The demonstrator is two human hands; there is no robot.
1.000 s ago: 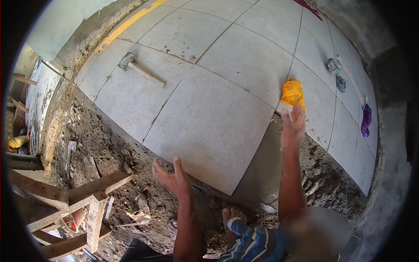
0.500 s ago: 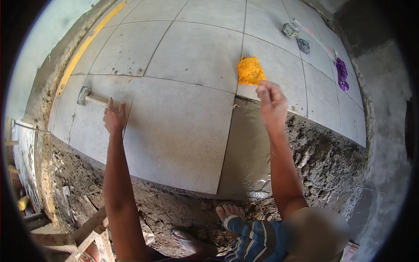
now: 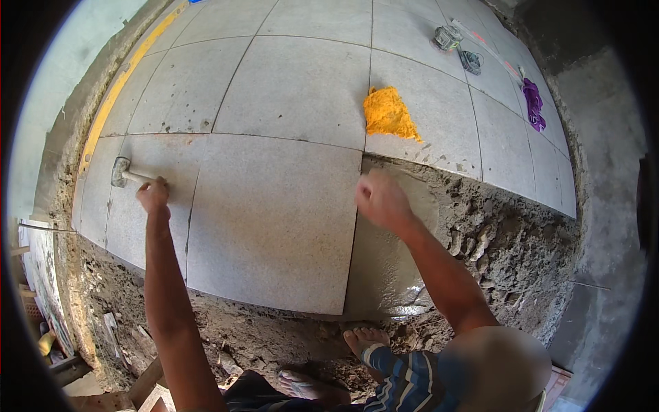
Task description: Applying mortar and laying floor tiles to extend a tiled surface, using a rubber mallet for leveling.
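Note:
My left hand (image 3: pixel 154 195) is closed around the handle end of a mallet (image 3: pixel 121 172) lying on the grey tiles at the left. The mallet's dark head points away to the left. Over the right edge of a large tile (image 3: pixel 274 226), my right hand (image 3: pixel 386 198) hovers with curled fingers, slightly blurred; nothing shows in it. Beneath and beside it lies a strip of wet grey mortar (image 3: pixel 377 275). Beyond that hand, a crumpled orange cloth (image 3: pixel 390 115) rests on a laid tile, apart from my fingers.
Rough, lumpy mortar (image 3: pixel 508 233) borders the tiles at right and front. A yellow level (image 3: pixel 117 99) lies along the left wall. Far right are a jar-like container (image 3: pixel 447 38), a small dark object (image 3: pixel 471 62) and a purple cloth (image 3: pixel 533 104). Wooden pieces (image 3: pixel 147 381) stand at lower left.
My right hand has let go of the orange cloth and moved nearer and left, toward the tile's edge. My left hand, earlier with fingers spread at the mallet's handle, has closed on it.

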